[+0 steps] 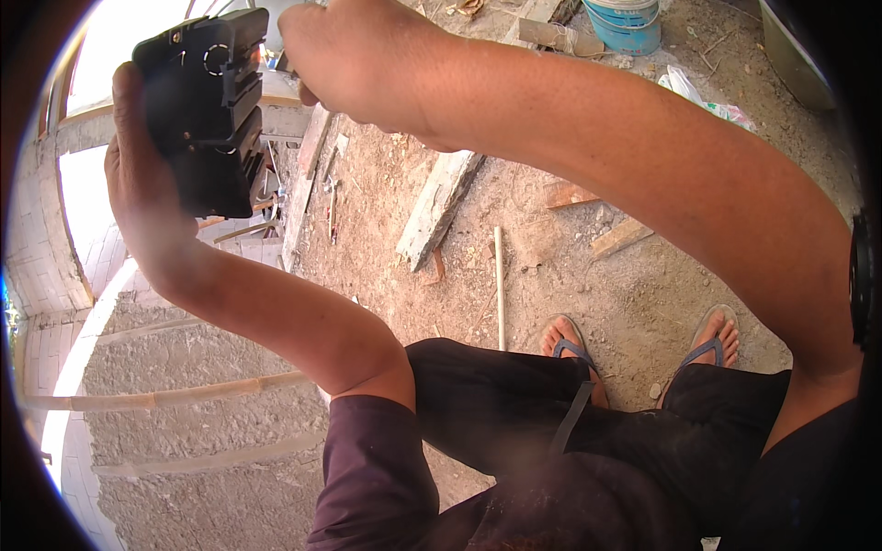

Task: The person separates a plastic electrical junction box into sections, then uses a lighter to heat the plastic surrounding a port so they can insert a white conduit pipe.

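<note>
At the upper left, a black rectangular plastic box (188, 124), which looks like an electrical box with round knockouts and slotted side pieces, is held up and slightly tilted. My left hand (147, 197) grips its left and lower side, the thumb along the edge and the other fingers mostly hidden behind it. Raised just beyond the box's right edge, my right hand (358, 78) is closed with the fingers curled away from view. Something small may be between those fingers, but I cannot make it out.
On the dirt floor lie a weathered board (443, 207), a thin pale stick (501, 285) and wood scraps (620, 237). A blue bucket (629, 28) and a plastic bag (689, 92) sit at the upper right. A bamboo pole (175, 397) crosses the rough wall at left.
</note>
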`<state>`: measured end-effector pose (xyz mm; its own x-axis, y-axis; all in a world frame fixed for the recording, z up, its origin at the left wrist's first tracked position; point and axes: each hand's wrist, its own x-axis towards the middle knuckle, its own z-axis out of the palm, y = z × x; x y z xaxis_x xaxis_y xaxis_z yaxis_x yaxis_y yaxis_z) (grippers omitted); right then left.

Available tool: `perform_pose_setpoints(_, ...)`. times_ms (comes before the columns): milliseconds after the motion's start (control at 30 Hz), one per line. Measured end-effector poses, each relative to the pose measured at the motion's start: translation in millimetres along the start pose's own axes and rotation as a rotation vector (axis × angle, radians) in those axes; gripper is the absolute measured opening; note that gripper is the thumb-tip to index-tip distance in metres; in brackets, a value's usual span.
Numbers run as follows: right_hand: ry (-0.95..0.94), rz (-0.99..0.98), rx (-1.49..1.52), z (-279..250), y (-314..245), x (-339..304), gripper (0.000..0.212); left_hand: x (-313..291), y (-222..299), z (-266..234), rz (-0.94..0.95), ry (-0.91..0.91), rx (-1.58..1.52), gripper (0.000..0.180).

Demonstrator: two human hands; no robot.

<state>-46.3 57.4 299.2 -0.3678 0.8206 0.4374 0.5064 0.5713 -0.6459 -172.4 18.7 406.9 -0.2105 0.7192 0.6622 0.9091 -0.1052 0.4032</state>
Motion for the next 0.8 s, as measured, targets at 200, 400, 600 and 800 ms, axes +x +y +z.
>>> perform_pose_setpoints(200,0.096,0.099,0.395,6,4,-3,0.034,0,0,2,0.009,-0.05,-0.047,0.08)
perform_pose_setpoints(400,0.128,-0.031,0.039,14,5,10,0.032,2,0,2,0.021,-0.041,-0.019,0.08)
perform_pose_setpoints(600,0.119,-0.043,-0.013,17,3,8,0.035,-2,3,2,0.032,-0.033,-0.056,0.077)
perform_pose_setpoints(800,0.088,0.029,0.197,9,0,0,0.04,-1,0,-1,0.064,-0.07,-0.055,0.074)
